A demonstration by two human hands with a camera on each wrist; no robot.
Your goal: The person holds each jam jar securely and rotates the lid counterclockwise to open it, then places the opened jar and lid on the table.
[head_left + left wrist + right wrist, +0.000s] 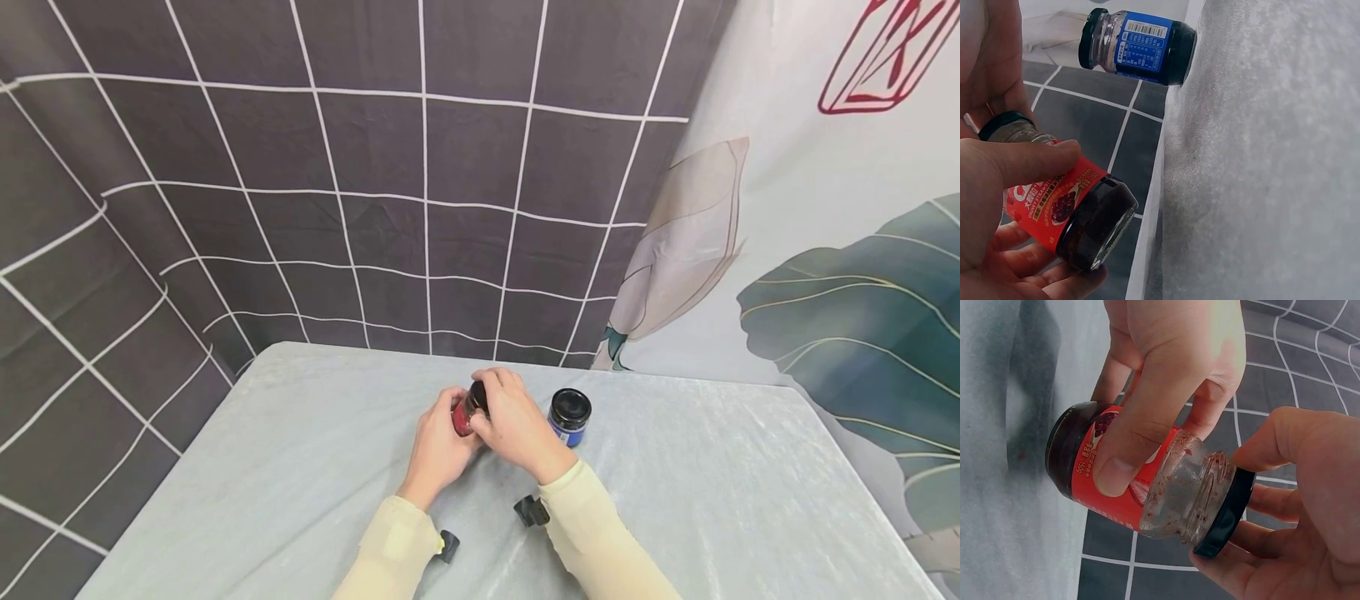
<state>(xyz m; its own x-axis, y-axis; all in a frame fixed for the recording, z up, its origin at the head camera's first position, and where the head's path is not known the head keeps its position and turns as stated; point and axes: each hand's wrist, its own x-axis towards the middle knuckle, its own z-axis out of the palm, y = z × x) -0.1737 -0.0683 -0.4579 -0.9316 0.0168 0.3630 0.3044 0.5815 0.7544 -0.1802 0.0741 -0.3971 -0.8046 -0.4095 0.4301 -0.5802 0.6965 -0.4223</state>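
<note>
A glass jam jar with a red label [1132, 453] is held tilted above the table between both hands. My left hand [442, 442] grips its body, the thumb lying across the label in the left wrist view. Fingers of my right hand [517, 417] pinch the dark lid [1225, 515] at the jar's neck. Smears of jam show inside the clear upper glass, and dark contents fill the bottom end. To the right of the hands, a second jar with a blue label [570, 417] and a black lid stands upright on the table.
A pale grey cloth covers the table [262, 483]. Behind it hangs a dark curtain with a white grid [375, 233], and a white leaf-patterned curtain [780, 208] is at the right. Small black wrist cameras are strapped at both cuffs.
</note>
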